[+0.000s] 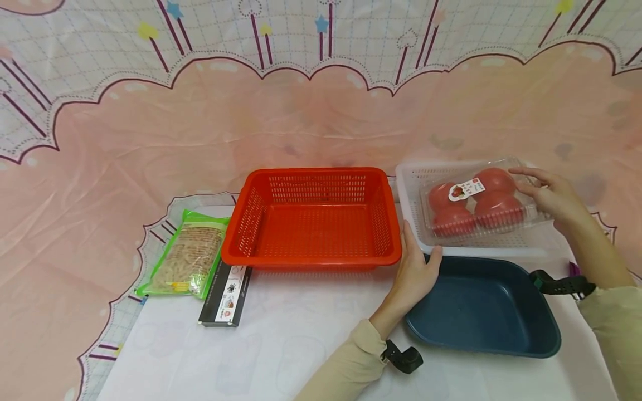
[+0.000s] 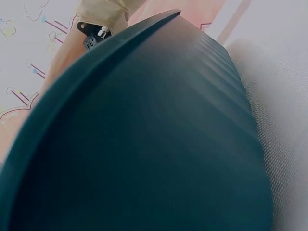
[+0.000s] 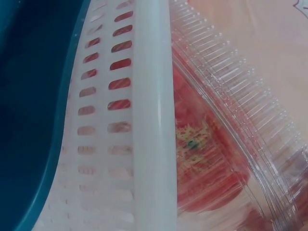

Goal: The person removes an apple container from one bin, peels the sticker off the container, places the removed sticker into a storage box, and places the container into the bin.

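My right hand (image 1: pixel 554 197) grips the right end of a clear plastic box of tomatoes (image 1: pixel 501 209), with a label on its lid. The box sits tilted over the white basket (image 1: pixel 413 223); in the right wrist view, the clear box (image 3: pixel 207 159) shows behind the basket's rim (image 3: pixel 154 120). Between the red basket (image 1: pixel 311 262) and the white one, my left hand (image 1: pixel 413 273) has its fingers extended and its thumb apart, at the back left corner of the dark blue basin (image 1: pixel 481 312). The basin's side (image 2: pixel 159 120) fills most of the left wrist view, hiding the left fingers.
Left of the red basket lies a green-edged bag of tan food (image 1: pixel 188 256). A flat black box (image 1: pixel 225 295) lies beside the bag, partly under the red basket's rim. A patterned cloth (image 1: pixel 301 122) hangs behind the white table (image 1: pixel 281 345).
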`<control>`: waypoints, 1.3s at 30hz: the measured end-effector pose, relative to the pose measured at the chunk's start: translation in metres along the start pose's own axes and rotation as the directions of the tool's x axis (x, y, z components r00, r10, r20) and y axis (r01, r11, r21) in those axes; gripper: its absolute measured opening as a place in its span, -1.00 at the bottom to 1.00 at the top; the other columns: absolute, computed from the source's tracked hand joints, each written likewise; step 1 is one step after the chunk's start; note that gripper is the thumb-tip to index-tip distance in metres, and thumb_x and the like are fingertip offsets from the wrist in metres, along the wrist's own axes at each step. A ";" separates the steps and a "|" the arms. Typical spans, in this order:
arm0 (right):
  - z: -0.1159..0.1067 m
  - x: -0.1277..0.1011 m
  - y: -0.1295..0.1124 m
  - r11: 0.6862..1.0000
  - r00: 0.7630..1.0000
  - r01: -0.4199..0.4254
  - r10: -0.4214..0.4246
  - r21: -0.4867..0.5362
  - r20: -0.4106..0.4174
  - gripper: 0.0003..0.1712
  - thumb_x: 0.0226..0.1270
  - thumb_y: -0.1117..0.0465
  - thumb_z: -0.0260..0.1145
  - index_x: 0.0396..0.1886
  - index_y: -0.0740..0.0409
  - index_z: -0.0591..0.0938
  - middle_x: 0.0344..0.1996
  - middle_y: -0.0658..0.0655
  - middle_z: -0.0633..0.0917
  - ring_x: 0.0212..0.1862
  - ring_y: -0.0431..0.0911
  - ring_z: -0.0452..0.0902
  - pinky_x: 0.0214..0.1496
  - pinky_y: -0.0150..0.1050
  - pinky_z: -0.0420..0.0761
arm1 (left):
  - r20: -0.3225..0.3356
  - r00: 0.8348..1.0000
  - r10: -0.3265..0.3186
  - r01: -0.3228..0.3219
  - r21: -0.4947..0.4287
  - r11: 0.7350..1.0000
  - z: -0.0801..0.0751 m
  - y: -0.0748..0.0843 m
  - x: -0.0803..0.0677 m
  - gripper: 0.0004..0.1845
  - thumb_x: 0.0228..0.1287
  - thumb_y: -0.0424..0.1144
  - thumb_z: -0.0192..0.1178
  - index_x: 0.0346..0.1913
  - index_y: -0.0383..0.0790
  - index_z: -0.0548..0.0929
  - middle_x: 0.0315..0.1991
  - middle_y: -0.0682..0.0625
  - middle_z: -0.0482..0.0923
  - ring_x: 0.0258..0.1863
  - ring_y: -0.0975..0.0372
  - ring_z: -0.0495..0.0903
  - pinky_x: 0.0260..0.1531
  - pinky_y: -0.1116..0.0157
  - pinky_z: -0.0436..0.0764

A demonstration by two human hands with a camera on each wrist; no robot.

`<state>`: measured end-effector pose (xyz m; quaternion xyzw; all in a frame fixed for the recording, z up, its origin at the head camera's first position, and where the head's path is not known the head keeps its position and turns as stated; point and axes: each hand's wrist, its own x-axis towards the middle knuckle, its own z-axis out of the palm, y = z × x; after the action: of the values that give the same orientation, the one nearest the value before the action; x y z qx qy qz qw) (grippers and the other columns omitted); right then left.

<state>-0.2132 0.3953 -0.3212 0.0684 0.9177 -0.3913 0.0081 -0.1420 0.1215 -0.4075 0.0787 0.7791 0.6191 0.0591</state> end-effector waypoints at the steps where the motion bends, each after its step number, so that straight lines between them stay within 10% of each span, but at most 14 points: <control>1: 0.000 0.000 0.000 1.000 1.000 0.004 -0.004 0.002 -0.001 -0.30 0.40 -0.29 -0.01 0.49 -0.27 0.23 0.25 0.31 0.25 -0.05 0.07 0.15 -0.36 -0.26 0.38 | 0.000 1.000 0.001 -0.001 0.000 1.000 0.000 0.000 0.000 -0.08 0.39 -0.04 0.07 0.56 -0.04 -0.31 0.58 0.13 -0.31 0.56 0.21 -0.12 0.50 0.09 0.06; 9: 0.001 -0.002 0.005 0.996 1.000 0.005 -0.006 0.090 0.010 -0.39 0.42 -0.21 0.06 0.44 -0.35 0.29 -0.21 -0.17 0.35 -0.53 -0.28 0.30 -0.51 -0.33 0.43 | -0.007 1.000 0.002 -0.002 0.008 1.000 0.001 0.000 0.000 -0.08 0.38 -0.06 0.08 0.56 -0.07 -0.29 0.59 0.11 -0.30 0.56 0.22 -0.12 0.50 0.10 0.06; 18: -0.003 0.000 0.015 0.967 0.997 0.005 -0.023 0.255 0.070 -0.45 0.47 -0.06 0.07 0.42 -0.39 0.30 -0.28 -0.44 0.47 -0.45 -0.37 0.56 -0.48 -0.34 0.62 | -0.012 1.000 0.003 -0.002 0.009 1.000 0.001 0.000 0.000 -0.09 0.39 -0.07 0.07 0.56 -0.07 -0.29 0.59 0.10 -0.30 0.56 0.20 -0.12 0.50 0.08 0.07; 26: -0.006 -0.003 0.024 0.824 0.992 -0.028 -0.046 0.566 0.116 -0.59 0.45 0.13 0.13 0.17 -0.46 0.54 -0.32 -0.22 0.58 -0.46 -0.27 0.55 -0.52 -0.36 0.58 | -0.005 1.000 -0.006 0.006 -0.003 1.000 0.001 0.001 -0.001 -0.08 0.38 -0.05 0.07 0.56 -0.04 -0.31 0.59 0.12 -0.31 0.56 0.20 -0.12 0.50 0.07 0.07; 39: -0.004 -0.006 0.036 0.666 0.981 -0.186 0.086 0.723 0.173 -0.61 0.36 0.06 0.23 0.10 -0.51 0.60 -0.16 -0.23 0.42 -0.21 -0.30 0.37 -0.36 -0.39 0.50 | -0.012 1.000 -0.012 0.012 0.014 1.000 0.001 0.000 0.000 -0.08 0.39 -0.05 0.08 0.56 -0.07 -0.28 0.58 0.12 -0.30 0.55 0.23 -0.11 0.50 0.12 0.08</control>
<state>-0.2028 0.4221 -0.3438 0.1097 0.6726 -0.7289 0.0659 -0.1417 0.1225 -0.4077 0.0707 0.7842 0.6137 0.0576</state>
